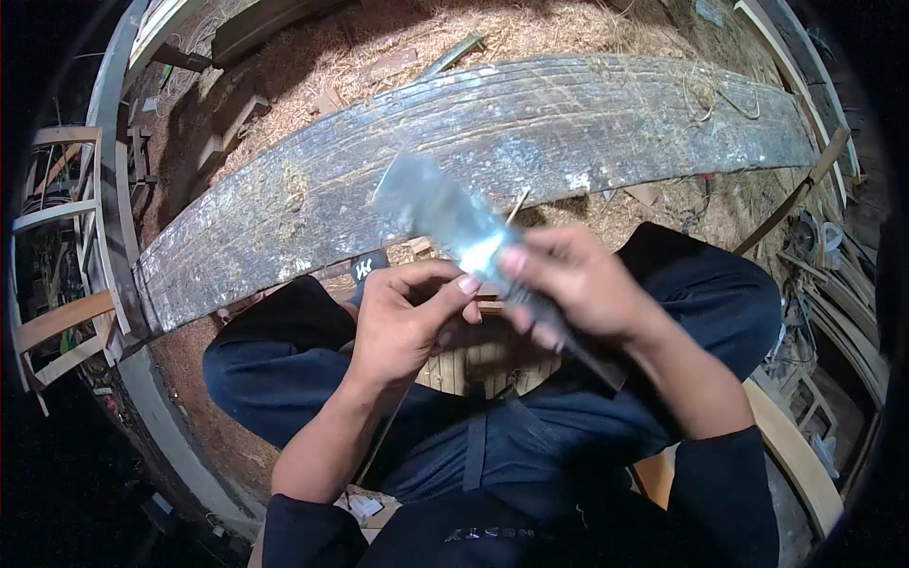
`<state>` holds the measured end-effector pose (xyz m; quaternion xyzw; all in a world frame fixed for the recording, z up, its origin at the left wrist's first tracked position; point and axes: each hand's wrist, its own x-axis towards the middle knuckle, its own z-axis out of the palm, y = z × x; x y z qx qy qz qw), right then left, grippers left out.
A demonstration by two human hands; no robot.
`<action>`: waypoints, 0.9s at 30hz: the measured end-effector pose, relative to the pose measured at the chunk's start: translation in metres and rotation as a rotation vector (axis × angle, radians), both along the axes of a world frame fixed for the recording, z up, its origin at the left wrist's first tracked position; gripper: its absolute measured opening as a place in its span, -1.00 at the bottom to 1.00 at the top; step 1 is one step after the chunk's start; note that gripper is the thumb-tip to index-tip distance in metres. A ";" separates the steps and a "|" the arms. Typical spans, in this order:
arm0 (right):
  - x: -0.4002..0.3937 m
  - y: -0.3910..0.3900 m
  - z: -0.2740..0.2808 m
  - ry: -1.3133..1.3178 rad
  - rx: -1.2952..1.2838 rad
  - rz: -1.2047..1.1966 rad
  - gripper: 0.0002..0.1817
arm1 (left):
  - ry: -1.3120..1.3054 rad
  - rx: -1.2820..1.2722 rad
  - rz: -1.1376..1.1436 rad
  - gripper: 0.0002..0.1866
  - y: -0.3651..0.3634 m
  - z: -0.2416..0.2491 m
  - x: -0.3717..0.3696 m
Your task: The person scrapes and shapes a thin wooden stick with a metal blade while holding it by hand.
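My right hand [582, 284] is closed around a broad-bladed knife [426, 204], its thumb on the flat of the blade near the handle. The blade is blurred and points up and left over the plank, while the dark handle runs down toward my right thigh. My left hand [402, 317] pinches thumb to finger right at the knife's lower edge. A thin pale strip [517, 205] sticks up past the blade, and a similar thin length shows below my left wrist. Most of the strip between the hands is hidden.
A long weathered plank [312, 204] lies across in front of my crossed legs. Shavings [568, 33] cover the floor behind it. A slatted wooden piece [450, 374] sits between my legs. Wooden frames [62, 218] stand at left; more strips [847, 322] lie at right.
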<state>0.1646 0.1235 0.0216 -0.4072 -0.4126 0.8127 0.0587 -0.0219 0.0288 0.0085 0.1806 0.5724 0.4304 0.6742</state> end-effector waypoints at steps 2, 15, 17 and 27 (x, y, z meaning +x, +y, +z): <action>0.005 0.006 -0.006 0.036 0.018 -0.048 -0.64 | -0.011 -0.010 0.037 -0.85 0.001 0.007 0.005; 0.000 0.003 -0.003 0.038 -0.020 -0.022 -0.63 | -0.089 -0.043 0.025 -0.84 -0.003 0.002 0.000; 0.000 -0.005 -0.008 0.104 -0.059 0.047 -0.64 | -0.130 -0.041 0.030 -0.83 -0.002 0.001 0.001; 0.000 0.001 -0.005 0.042 -0.036 -0.018 -0.61 | -0.130 -0.079 0.052 -0.88 -0.001 0.005 0.000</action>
